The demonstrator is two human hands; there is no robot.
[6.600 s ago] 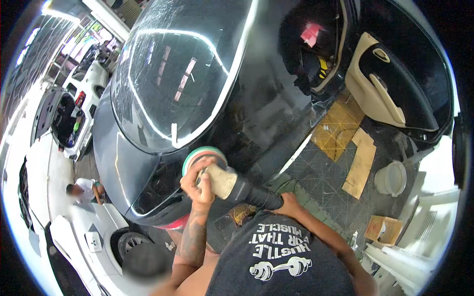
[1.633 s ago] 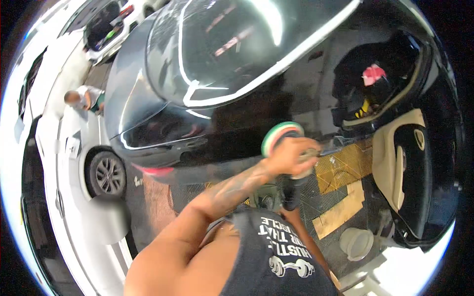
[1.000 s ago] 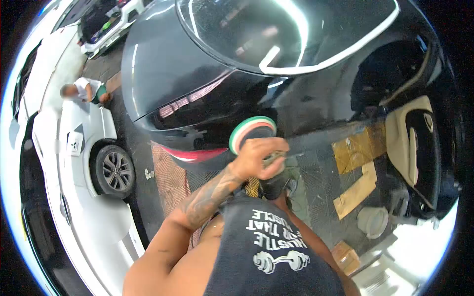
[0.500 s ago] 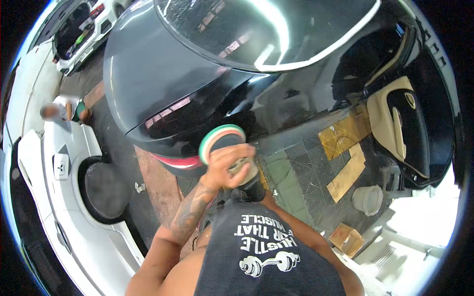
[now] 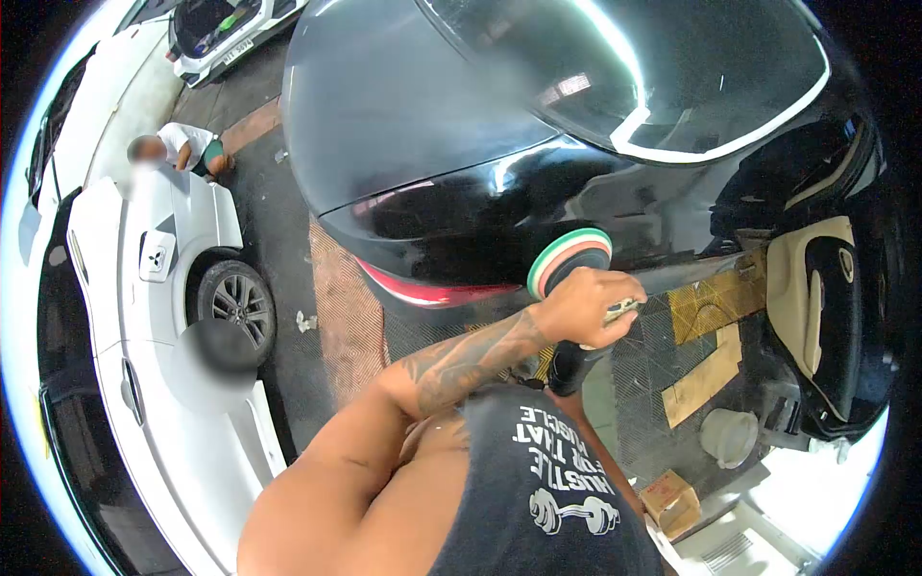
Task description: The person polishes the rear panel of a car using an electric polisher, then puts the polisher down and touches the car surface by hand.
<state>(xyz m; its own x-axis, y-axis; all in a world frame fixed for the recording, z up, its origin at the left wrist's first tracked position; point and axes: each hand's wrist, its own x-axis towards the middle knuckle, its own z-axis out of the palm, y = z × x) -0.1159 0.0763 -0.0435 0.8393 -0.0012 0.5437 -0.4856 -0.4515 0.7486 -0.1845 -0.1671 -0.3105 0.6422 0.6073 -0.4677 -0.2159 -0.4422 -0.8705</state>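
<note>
My left hand (image 5: 591, 305) is wrapped round the head of a polisher (image 5: 573, 370), its tattooed forearm reaching in from the lower left. The polisher's round pad (image 5: 555, 257), ringed green, white and orange, faces the glossy side of a black car (image 5: 432, 221). It is right beside the panel, to the right of the red tail light (image 5: 432, 291); whether it touches I cannot tell. The polisher's black rear end points down towards my dark shirt (image 5: 538, 480). My right forearm (image 5: 597, 446) runs up behind the shirt to that end, and my right hand is hidden there.
A white car (image 5: 144, 317) stands at left; a person (image 5: 187, 149) crouches beyond it. At right are the black car's open door (image 5: 816, 317), a cardboard strip (image 5: 706, 384), a pale bucket (image 5: 728, 437) and a cardboard box (image 5: 670, 504). Mats (image 5: 346, 317) cover part of the floor.
My left hand and the polisher have moved right along the black car, uncovering more of the tail light. The whole view has also shifted.
</note>
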